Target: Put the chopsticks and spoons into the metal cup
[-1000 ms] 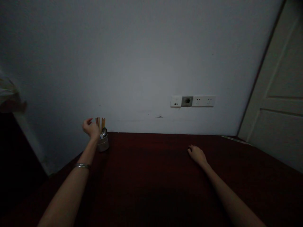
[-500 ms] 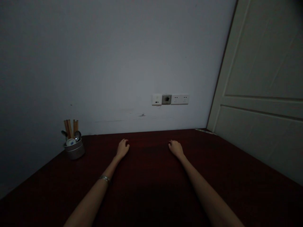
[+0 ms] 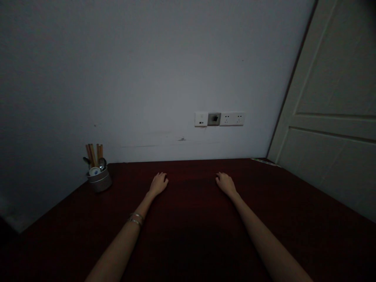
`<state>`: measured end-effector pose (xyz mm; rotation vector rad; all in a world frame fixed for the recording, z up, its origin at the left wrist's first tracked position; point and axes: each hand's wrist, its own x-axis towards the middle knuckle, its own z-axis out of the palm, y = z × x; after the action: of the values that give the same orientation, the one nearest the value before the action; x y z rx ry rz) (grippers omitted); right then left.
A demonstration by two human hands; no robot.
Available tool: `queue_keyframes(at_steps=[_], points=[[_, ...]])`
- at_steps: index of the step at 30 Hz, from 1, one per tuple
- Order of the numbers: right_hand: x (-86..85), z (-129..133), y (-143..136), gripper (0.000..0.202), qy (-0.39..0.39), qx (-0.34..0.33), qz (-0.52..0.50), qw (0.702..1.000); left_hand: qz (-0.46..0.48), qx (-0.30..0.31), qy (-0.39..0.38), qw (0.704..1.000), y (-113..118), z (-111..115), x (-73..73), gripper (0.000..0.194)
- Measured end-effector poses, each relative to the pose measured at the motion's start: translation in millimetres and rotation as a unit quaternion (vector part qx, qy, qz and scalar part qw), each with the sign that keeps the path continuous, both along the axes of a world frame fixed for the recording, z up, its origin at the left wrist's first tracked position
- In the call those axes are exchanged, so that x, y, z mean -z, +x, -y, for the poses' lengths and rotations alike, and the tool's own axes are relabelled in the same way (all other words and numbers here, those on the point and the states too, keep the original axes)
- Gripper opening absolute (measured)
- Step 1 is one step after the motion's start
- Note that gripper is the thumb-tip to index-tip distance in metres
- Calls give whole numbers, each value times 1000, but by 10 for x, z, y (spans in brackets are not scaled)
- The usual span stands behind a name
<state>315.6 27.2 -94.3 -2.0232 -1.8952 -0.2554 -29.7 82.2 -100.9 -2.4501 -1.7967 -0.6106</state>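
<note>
My left hand rests palm down on the dark red table, its fingers loosely bent and apart, holding nothing. Bracelets circle that wrist. To the right, my right hand also lies palm down on the tabletop with relaxed, slightly curled fingers and no object in it. A wide gap separates the two hands. Left of my left hand, near the wall, stands a grey round holder with wooden chopsticks, metal spoons and a white piece with a blue mark.
Behind the table is a pale wall carrying a row of sockets and a grey switch plate. A thin flat strip lies at the back right corner, beside a panelled pale door.
The whole view has shifted a little, so the holder, sockets and both hands appear farther right. Both hands keep nearly the same pose on the table.
</note>
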Motion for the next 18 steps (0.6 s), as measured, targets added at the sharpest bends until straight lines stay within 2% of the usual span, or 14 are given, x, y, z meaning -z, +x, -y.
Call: queue_keyframes(at_steps=[18], points=[[84, -32, 60, 39, 0, -22, 12, 1000, 20, -6, -24, 999, 30, 116, -72, 38]])
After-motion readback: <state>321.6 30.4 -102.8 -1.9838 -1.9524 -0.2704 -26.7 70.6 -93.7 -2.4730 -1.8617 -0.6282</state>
